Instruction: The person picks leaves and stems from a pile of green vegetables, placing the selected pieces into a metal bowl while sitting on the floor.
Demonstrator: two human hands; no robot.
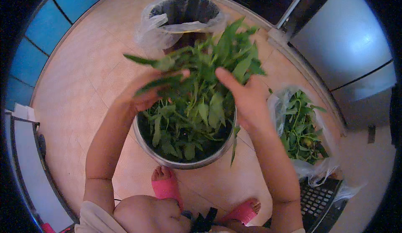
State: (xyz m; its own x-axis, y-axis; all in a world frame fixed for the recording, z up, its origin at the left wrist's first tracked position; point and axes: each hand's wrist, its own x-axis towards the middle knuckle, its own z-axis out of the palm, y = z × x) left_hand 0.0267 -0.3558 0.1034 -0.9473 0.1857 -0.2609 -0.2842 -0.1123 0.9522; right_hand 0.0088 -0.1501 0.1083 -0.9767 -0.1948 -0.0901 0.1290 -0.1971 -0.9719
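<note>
A big bunch of leafy greens (204, 57) spreads between my two hands, above a round metal pot (185, 165). My left hand (147, 91) grips its left side; leaves cover most of those fingers. On the right, my right hand (243, 94) is around the stems and leaves, thumb pointing up and inward. More loose greens (179, 138) lie inside the pot below, and a few leaves hang over its right rim. The bunch and both hands are somewhat blurred.
Beyond the pot stands a bin (183, 11) lined with a clear plastic bag (150, 38). To the right, an open plastic bag (278, 107) holds more leafy stems (301, 123), near a black perforated crate (317, 195). Blue cabinets (47, 32) line the left; my feet in pink slippers (165, 187) flank the pot's near side.
</note>
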